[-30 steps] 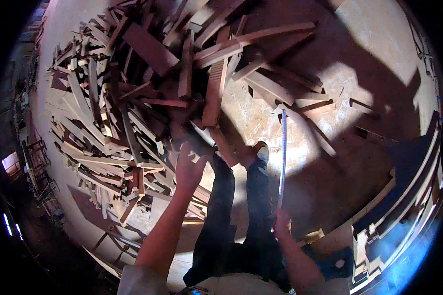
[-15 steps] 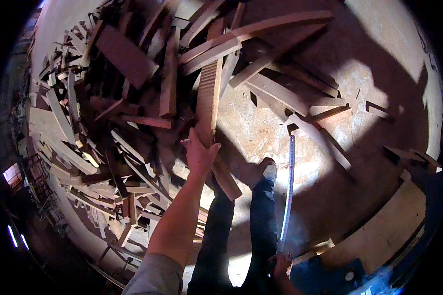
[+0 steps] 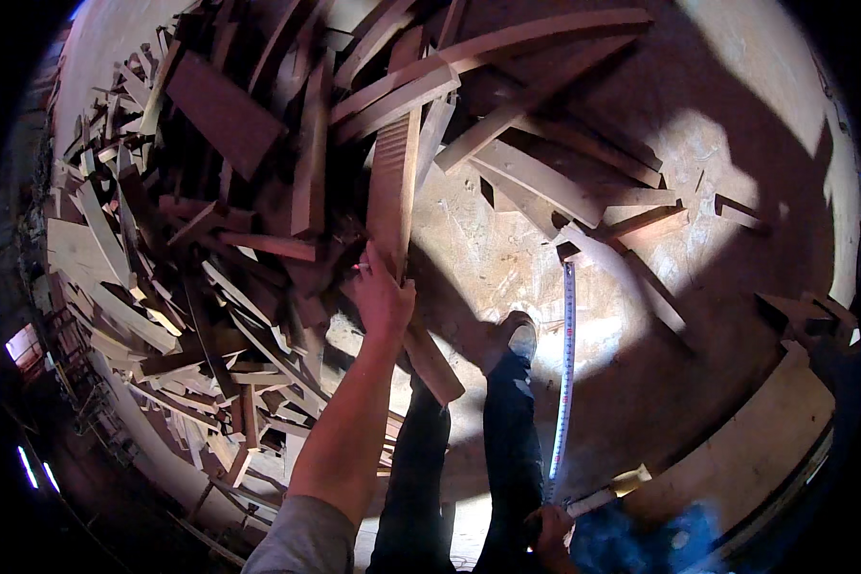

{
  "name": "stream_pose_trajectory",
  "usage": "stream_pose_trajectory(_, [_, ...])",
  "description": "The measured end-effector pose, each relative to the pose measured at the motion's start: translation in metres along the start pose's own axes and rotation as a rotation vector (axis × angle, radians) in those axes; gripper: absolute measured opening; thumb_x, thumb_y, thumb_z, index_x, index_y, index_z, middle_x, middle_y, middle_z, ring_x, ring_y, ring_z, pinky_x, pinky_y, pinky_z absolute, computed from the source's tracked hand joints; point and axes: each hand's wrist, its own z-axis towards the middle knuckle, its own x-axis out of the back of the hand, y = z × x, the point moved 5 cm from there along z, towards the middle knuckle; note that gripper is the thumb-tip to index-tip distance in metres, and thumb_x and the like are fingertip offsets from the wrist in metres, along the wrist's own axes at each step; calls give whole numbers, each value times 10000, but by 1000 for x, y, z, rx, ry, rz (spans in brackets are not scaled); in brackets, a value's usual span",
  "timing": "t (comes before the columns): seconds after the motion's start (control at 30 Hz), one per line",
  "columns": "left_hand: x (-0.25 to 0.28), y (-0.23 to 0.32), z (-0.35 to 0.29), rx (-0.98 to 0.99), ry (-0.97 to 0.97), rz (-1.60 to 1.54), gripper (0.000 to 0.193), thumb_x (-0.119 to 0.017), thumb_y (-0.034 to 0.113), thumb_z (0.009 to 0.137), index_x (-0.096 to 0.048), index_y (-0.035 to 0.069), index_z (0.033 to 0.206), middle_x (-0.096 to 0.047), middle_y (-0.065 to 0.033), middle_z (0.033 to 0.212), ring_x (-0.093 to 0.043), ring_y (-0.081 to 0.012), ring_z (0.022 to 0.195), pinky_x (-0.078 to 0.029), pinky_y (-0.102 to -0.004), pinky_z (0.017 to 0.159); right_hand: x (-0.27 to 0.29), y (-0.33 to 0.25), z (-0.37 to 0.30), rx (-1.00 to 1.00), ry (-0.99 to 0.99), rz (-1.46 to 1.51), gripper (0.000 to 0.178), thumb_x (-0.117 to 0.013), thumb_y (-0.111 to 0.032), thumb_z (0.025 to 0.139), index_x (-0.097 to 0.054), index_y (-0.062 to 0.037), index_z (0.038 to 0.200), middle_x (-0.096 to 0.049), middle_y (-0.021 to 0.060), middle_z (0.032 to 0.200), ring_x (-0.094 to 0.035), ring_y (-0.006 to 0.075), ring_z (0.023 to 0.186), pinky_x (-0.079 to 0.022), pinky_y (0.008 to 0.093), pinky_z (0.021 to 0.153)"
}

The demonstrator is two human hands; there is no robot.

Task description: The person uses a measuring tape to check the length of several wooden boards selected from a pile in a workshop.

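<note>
My left hand (image 3: 385,298) is closed round a long brown wooden board (image 3: 390,196), which slants from the wood pile down past my wrist. A thin pale stick shows at its fingers, too small to name. The board's near end hangs by my left leg, and its far end lies under a short plank (image 3: 402,105). At the lower edge my right hand (image 3: 550,529) is closed at the base of a tape measure (image 3: 565,373). The pale blade stands extended away from me, its tip close to a pale wood offcut (image 3: 593,247). The tape's case is hidden by the hand.
A large heap of wooden pieces (image 3: 225,120) fills the left side. Loose planks (image 3: 536,180) lie across the far middle floor. At the lower right are a curved wooden panel (image 3: 737,454) and something blue (image 3: 641,540). My shoe (image 3: 520,337) stands between board and tape.
The pile and board sit slightly farther left in the picture. My left hand's grip has turned a little, with the thumb now closer along the board. The tape blade stays extended.
</note>
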Motion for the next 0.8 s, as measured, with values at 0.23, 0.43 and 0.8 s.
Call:
stream_pose_trajectory(0.23, [13, 26, -8, 132, -118, -47, 801, -726, 174, 683, -333, -14, 1356, -497, -269, 1268, -542, -440, 1046, -462, -483, 898, -1, 30, 0, -339, -32, 363, 268, -501, -229, 872, -607, -49, 704, -628, 119, 663, -609, 213, 608, -468, 363, 544])
stream_pose_trajectory(0.43, [54, 47, -47, 207, -280, -16, 771, -711, 188, 701, -342, -9, 1349, -504, -279, 1245, -540, -443, 1052, -467, -490, 892, 6, 11, 2, -148, -8, 146, 348, -482, -284, 889, -613, -31, 688, -596, 92, 610, -586, 196, 573, -450, 339, 534])
stream_pose_trajectory(0.8, [162, -33, -271, 514, -488, -553, 972, -727, 173, 698, -149, -61, 1444, -484, -199, 1269, -585, -297, 1071, -478, -377, 914, 6, 10, 9, -246, 9, 75, 319, -492, -298, 907, -636, -52, 763, -620, 80, 659, -592, 177, 587, -444, 345, 551])
